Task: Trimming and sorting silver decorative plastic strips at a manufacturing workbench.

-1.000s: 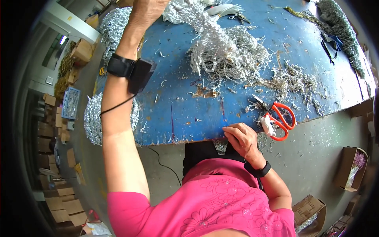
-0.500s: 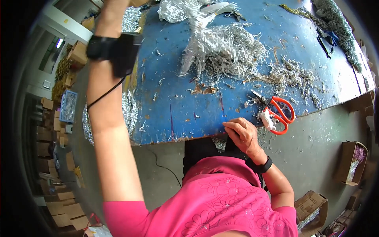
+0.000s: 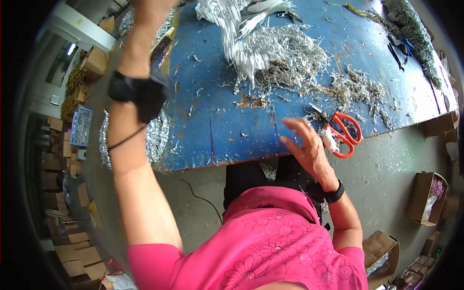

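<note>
My left arm reaches far across the table's left side. Only the wrist and part of my left hand [image 3: 153,10] show at the top edge, blurred, with the fingers out of sight. Near the table's front edge, my right hand [image 3: 308,149] hovers with fingers apart and nothing in it. Just right of it lie orange-handled scissors [image 3: 346,136], with white wrapping on one handle and blades pointing away. Beyond the hand rests a tangled heap of silver tinsel [image 3: 295,60], with shiny white-silver strands [image 3: 231,36] draped over its left side.
The blue table [image 3: 193,140] carries scattered tinsel scraps [image 3: 360,92]. Pliers [image 3: 294,17] lie at the back; green-grey garland [image 3: 411,38] runs along the right. Silver tinsel [image 3: 157,137] hangs at the left edge. Cardboard boxes [image 3: 427,199] stand on the floor, where a cable [image 3: 198,195] lies.
My right hand has lifted from the table edge, moved slightly forward and spread its fingers. My left forearm has shifted a little, and the white-silver strands hang differently over the heap.
</note>
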### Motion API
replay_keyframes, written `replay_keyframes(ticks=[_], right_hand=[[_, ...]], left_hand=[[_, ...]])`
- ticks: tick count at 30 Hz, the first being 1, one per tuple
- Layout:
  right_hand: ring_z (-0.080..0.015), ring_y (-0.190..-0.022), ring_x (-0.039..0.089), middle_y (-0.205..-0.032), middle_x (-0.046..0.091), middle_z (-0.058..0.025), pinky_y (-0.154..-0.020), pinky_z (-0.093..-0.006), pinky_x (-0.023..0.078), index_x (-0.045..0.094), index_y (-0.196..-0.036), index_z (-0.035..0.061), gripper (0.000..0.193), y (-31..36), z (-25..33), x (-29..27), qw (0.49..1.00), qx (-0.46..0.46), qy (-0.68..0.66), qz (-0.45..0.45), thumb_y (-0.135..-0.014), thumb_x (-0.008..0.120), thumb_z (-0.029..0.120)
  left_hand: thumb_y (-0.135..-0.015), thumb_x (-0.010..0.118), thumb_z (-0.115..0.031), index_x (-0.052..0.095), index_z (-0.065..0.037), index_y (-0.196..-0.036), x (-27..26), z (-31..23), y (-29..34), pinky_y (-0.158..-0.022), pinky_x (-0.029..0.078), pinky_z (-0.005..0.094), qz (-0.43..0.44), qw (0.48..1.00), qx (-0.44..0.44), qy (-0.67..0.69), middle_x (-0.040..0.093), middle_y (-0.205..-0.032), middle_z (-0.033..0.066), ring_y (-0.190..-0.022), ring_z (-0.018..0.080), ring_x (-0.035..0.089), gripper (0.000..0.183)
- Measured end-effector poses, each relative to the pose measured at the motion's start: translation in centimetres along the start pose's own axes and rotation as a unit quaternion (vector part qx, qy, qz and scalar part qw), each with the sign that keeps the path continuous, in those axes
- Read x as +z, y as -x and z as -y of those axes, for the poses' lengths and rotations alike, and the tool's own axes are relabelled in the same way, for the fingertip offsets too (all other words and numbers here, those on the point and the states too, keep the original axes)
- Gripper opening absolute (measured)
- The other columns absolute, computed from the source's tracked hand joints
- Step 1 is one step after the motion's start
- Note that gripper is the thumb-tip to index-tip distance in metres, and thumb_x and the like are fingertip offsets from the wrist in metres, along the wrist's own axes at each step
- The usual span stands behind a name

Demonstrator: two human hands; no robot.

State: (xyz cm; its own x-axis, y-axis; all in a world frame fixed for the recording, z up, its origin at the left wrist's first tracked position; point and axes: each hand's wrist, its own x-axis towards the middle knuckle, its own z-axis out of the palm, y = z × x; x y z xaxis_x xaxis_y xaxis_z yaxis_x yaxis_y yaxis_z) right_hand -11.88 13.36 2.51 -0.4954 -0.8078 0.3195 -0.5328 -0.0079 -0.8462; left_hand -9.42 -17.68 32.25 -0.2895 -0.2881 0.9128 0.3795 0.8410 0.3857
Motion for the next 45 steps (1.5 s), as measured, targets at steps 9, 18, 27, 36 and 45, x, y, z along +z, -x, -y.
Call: replay_keyframes(ticks=[9,18,27,36,45], right_hand=[[-0.0317,-0.127,0.046,-0.13,0.053,-0.0138,-0.11,-0.0497,0.025,0.038,-0.141,0.0106,0.089,-8.1,4.0,0.2,0.971,-0.195,0.136,-0.032,-0.066,0.083,0.031],[-0.0254,-0.07,0.061,-0.069,0.058,-0.009,-0.069,-0.0411,0.046,0.051,-0.079,0.0062,0.015,-11.2,-2.7,-0.9,0.945,-0.108,0.309,-0.014,-0.085,0.061,0.015],[-0.0343,-0.115,0.053,-0.12,0.057,-0.0178,-0.097,-0.0436,0.041,0.047,-0.133,0.0044,0.065,-7.5,-2.0,-7.0,0.948,0.07,0.306,0.049,-0.08,0.072,0.032],[-0.0357,-0.125,0.044,-0.135,0.046,-0.0185,-0.103,-0.0426,0.037,0.037,-0.142,0.0081,0.087,-6.0,5.9,-0.9,0.984,-0.139,0.112,-0.006,-0.072,0.081,0.033],[-0.0309,-0.08,0.065,-0.107,0.065,-0.0127,-0.07,-0.0367,0.053,0.058,-0.126,0.0132,0.044,-1.8,0.8,-2.4,0.994,0.025,0.066,0.089,-0.082,0.062,0.004]], left_hand=[[-0.076,0.07,0.008,0.066,-0.001,-0.092,-1.3,-7.8,16.2,-0.071,0.052,0.0294,0.431,0.902,-0.01,0.024,0.067,-0.088,0.0119,-0.081,0.0199,0.066,0.019],[-0.084,0.062,0.01,0.065,0.001,-0.093,-10.4,-5.6,17.0,-0.076,0.049,0.0232,0.152,0.981,-0.114,-0.049,0.064,-0.094,0.0077,-0.086,0.013,0.06,0.013],[-0.087,0.058,0.011,0.064,0.003,-0.097,-13.1,-4.0,16.9,-0.085,0.051,0.0254,0.114,0.98,-0.162,-0.033,0.063,-0.102,0.0097,-0.095,0.016,0.062,0.014],[-0.079,0.063,0.014,0.066,0.001,-0.088,-6.2,-7.8,17.8,-0.081,0.054,0.0295,0.278,0.955,-0.096,0.048,0.066,-0.095,0.0127,-0.092,0.0227,0.067,0.016],[-0.083,0.063,0.011,0.064,0.001,-0.089,-9.3,-3.9,26.7,-0.084,0.055,0.0309,0.173,0.929,-0.291,0.152,0.065,-0.096,0.0113,-0.094,0.0241,0.067,0.012]])
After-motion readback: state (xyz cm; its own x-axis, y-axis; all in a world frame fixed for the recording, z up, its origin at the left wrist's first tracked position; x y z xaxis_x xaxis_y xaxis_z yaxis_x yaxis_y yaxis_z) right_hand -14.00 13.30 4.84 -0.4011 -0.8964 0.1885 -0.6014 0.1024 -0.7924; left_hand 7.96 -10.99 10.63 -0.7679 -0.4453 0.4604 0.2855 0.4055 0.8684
